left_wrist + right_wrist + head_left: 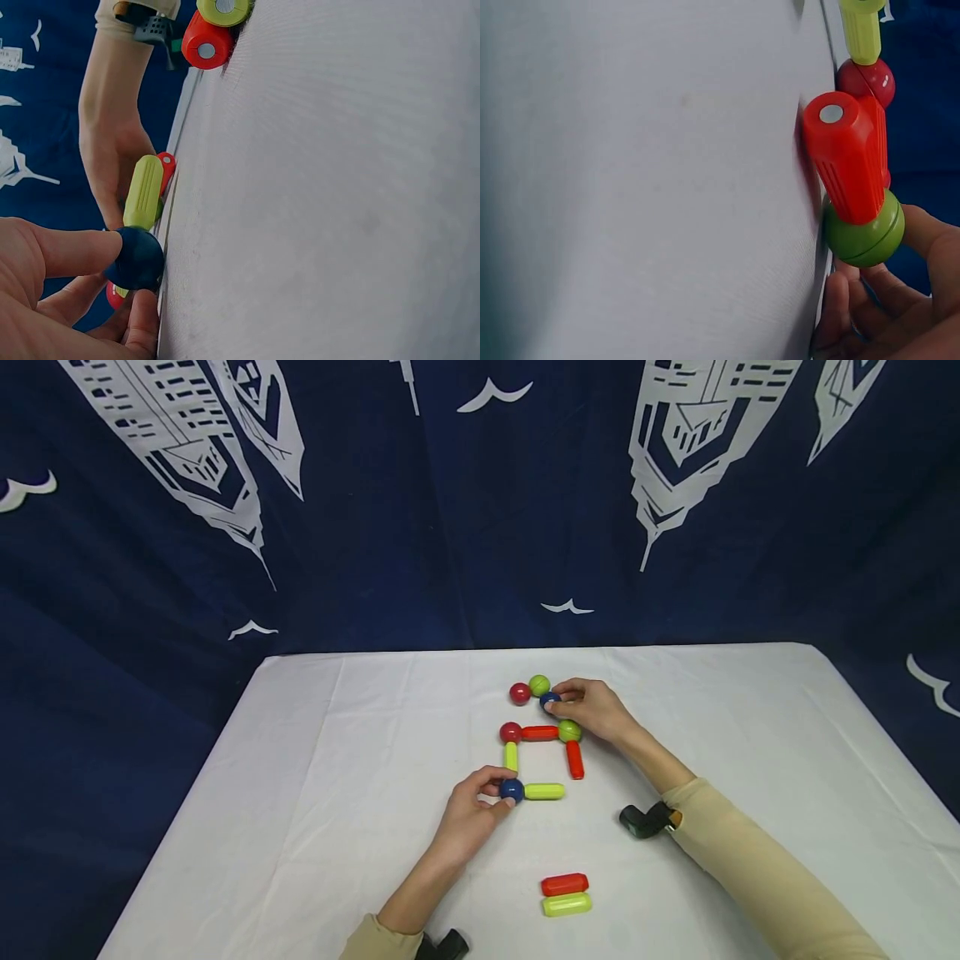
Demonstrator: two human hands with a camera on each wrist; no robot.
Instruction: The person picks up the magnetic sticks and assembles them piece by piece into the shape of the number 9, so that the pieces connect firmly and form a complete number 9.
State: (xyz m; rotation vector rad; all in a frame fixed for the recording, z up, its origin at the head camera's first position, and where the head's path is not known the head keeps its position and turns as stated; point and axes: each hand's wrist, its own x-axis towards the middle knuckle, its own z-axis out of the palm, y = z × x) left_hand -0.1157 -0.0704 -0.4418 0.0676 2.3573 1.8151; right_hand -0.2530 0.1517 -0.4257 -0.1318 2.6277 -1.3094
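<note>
My left hand (469, 817) pinches a blue ball (512, 790) between thumb and fingers. From that ball one lime rod (544, 791) points right and another lime rod (511, 757) runs back to a red ball (510, 732). A red rod (540, 733) links the red ball to a green ball (570, 731), from which a second red rod (575, 760) extends toward the front. Behind this, my right hand (596, 708) pinches a second blue ball (550, 701), hidden in the right wrist view. Close by sit a loose green ball (539, 685) and red ball (520, 694).
Nearer the front of the white-covered table (337, 827), a red rod (565, 884) and a lime rod (567, 904) lie side by side. Each wrist carries a black camera mount, the right one (647, 819) just above the cloth. A dark blue curtain (450, 527) hangs behind the table.
</note>
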